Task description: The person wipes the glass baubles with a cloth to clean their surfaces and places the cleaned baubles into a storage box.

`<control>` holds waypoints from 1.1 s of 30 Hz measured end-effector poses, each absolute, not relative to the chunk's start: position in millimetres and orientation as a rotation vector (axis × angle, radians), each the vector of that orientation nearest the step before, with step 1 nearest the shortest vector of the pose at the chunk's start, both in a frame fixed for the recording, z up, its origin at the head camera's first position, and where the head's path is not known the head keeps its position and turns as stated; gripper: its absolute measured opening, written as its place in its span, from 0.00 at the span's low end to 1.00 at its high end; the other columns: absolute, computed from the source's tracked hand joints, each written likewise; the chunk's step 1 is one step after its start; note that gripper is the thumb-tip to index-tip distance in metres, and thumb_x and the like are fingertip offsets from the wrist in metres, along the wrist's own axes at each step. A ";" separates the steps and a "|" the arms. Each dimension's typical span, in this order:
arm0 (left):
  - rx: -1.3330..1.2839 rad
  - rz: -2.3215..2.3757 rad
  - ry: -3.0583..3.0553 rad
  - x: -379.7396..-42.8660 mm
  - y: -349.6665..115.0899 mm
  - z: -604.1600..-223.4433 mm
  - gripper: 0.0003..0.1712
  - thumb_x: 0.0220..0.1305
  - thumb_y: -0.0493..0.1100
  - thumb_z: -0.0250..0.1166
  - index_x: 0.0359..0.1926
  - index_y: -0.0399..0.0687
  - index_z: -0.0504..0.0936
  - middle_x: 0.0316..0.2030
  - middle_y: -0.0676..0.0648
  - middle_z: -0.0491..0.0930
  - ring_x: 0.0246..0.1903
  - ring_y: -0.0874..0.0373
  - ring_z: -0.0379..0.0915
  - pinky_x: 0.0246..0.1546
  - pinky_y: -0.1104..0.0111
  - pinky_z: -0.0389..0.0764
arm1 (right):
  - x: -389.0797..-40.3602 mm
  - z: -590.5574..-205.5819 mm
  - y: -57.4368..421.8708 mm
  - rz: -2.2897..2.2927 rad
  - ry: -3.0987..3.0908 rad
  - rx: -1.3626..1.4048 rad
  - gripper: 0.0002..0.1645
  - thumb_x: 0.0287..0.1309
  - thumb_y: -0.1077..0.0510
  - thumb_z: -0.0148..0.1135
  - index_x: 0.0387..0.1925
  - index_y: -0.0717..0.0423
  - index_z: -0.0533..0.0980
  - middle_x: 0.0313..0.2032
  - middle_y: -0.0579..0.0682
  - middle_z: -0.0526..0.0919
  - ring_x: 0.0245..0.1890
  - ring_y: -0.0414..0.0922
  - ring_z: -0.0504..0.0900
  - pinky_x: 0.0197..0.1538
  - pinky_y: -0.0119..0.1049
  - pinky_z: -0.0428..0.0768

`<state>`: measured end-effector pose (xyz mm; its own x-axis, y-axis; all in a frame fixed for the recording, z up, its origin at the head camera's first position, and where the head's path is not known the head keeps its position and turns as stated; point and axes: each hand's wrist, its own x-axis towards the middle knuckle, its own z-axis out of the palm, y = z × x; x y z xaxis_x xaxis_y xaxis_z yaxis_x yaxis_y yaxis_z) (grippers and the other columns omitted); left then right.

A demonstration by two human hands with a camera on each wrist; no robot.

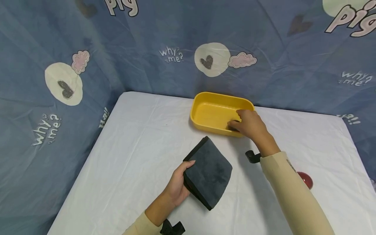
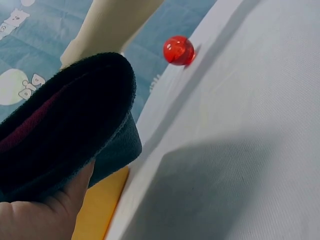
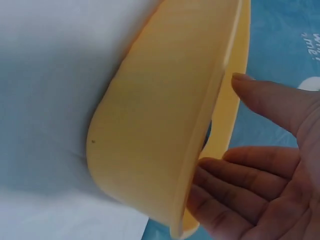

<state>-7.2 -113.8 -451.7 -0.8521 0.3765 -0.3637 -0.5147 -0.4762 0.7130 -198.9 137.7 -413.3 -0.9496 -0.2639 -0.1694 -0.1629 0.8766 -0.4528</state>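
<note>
My left hand point(image 1: 177, 187) grips a folded dark grey cloth point(image 1: 210, 173) at its left edge, thumb on top. The cloth hangs above the white table, and the left wrist view shows its layers with a dark red strip inside. My right hand point(image 1: 252, 125) reaches over the front right corner of a yellow basin point(image 1: 210, 114), thumb and fingers spread apart. Just under those fingers, inside the basin, lies a small dark object point(image 1: 234, 126), mostly hidden. In the right wrist view the fingertips dip past the basin's rim point(image 3: 212, 95).
A shiny red ball point(image 1: 306, 180) sits on the white-covered table point(image 1: 141, 137), to the right and partly behind my right sleeve. Blue printed fabric point(image 1: 147, 65) rises behind the table and on its left. A black wrist mount point(image 1: 252, 156) juts from my right wrist.
</note>
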 end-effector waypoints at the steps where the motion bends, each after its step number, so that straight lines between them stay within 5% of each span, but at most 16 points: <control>1: -0.214 2.316 1.191 -7.0 -113.1 -452.0 0.35 0.80 0.51 0.45 0.79 0.40 0.54 0.69 0.46 0.66 0.65 0.58 0.68 0.65 0.65 0.72 | -195.8 -413.3 139.6 -0.658 2.827 -0.332 0.32 0.67 0.47 0.69 0.59 0.68 0.78 0.35 0.60 0.82 0.37 0.57 0.78 0.44 0.50 0.78; 3: -0.221 2.315 1.185 -6.6 -111.7 -452.8 0.35 0.80 0.50 0.45 0.79 0.40 0.54 0.68 0.47 0.66 0.64 0.58 0.68 0.65 0.64 0.72 | -188.7 -413.1 143.7 -0.671 2.838 -0.345 0.39 0.67 0.44 0.70 0.67 0.69 0.73 0.49 0.66 0.84 0.48 0.62 0.81 0.56 0.56 0.80; 5: -0.238 2.311 1.187 -6.3 -110.4 -453.3 0.35 0.79 0.50 0.46 0.79 0.40 0.55 0.68 0.46 0.67 0.64 0.58 0.69 0.65 0.64 0.73 | -180.1 -413.0 147.4 -0.675 2.852 -0.356 0.49 0.66 0.42 0.71 0.75 0.68 0.65 0.66 0.70 0.75 0.61 0.67 0.76 0.66 0.62 0.72; 9: -0.258 2.310 1.186 -6.6 -108.2 -453.8 0.35 0.79 0.50 0.46 0.79 0.40 0.55 0.69 0.45 0.66 0.65 0.57 0.68 0.65 0.64 0.72 | -160.8 -413.0 155.2 -0.673 2.908 -0.388 0.56 0.64 0.40 0.73 0.78 0.67 0.58 0.74 0.68 0.65 0.71 0.66 0.67 0.71 0.63 0.66; 17: -0.232 2.304 1.185 -9.4 -105.4 -453.8 0.35 0.79 0.50 0.44 0.80 0.41 0.53 0.72 0.44 0.63 0.66 0.56 0.66 0.66 0.63 0.71 | -118.1 -412.0 183.2 -0.658 3.043 -0.364 0.63 0.58 0.41 0.78 0.81 0.61 0.53 0.79 0.63 0.57 0.79 0.60 0.53 0.75 0.62 0.57; 33: -0.237 2.305 1.186 -13.0 -100.8 -452.3 0.32 0.79 0.49 0.43 0.78 0.41 0.56 0.66 0.46 0.67 0.63 0.56 0.69 0.62 0.65 0.75 | -30.9 -442.8 274.7 -0.700 3.147 0.168 0.80 0.52 0.36 0.80 0.80 0.73 0.37 0.79 0.73 0.39 0.80 0.67 0.41 0.79 0.58 0.42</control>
